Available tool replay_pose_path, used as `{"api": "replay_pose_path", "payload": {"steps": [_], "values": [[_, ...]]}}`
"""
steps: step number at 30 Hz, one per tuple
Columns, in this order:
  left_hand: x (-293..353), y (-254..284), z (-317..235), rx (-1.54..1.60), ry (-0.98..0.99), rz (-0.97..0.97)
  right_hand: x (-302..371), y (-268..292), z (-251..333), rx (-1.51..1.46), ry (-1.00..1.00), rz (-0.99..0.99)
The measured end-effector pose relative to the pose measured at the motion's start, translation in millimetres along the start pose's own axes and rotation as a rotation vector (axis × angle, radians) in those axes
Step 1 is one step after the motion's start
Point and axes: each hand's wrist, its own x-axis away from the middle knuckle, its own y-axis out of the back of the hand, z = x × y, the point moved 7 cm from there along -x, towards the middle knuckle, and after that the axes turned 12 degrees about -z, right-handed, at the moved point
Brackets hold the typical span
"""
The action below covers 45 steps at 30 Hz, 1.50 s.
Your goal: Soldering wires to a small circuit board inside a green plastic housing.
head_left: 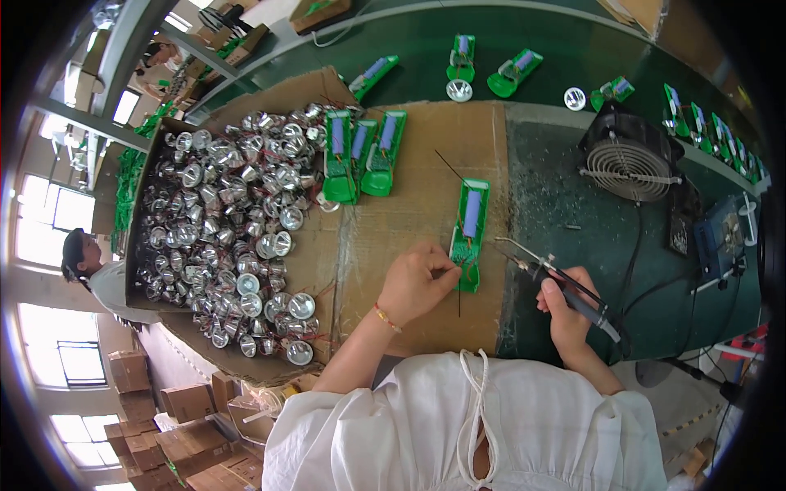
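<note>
In front of me on the cardboard lies a green plastic housing (481, 200) with a purple cylindrical battery (472, 214), thin wires and a small circuit board at its near end. My left hand (419, 280) is closed in a pinch at that near end; what its fingertips hold is too small to make out. My right hand (566, 304) grips a soldering iron (583, 306) with a thin curved metal tube fixed along it. The iron's tip points left toward the housing, a short way from it.
A large cardboard box of silvery reflector cups (246, 284) stands at left. Beside it lie several green housings (382, 154). More housings (514, 74) lie on the far green surface. A black fan with a round grille (629, 170) and a blue boxed unit (720, 237) stand at right. A person (106, 278) is far left.
</note>
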Motion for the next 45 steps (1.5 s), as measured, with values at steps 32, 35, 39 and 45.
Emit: {"api": "replay_pose_path", "payload": {"steps": [32, 35, 39, 45], "values": [[-352, -145, -82, -0.412, -0.552, -0.017, -28, 30, -16, 0.130, 0.027, -0.067], [-321, -142, -77, -0.434, -0.400, 0.123, -28, 30, -11, 0.176, 0.019, -0.079], [-260, -103, -72, -0.415, -0.358, 0.078, -27, 33, -25, 0.137, -0.022, -0.094], [-83, -38, -43, -0.252, -0.069, 0.052, -27, 30, -23, 0.022, -0.081, -0.160]]}}
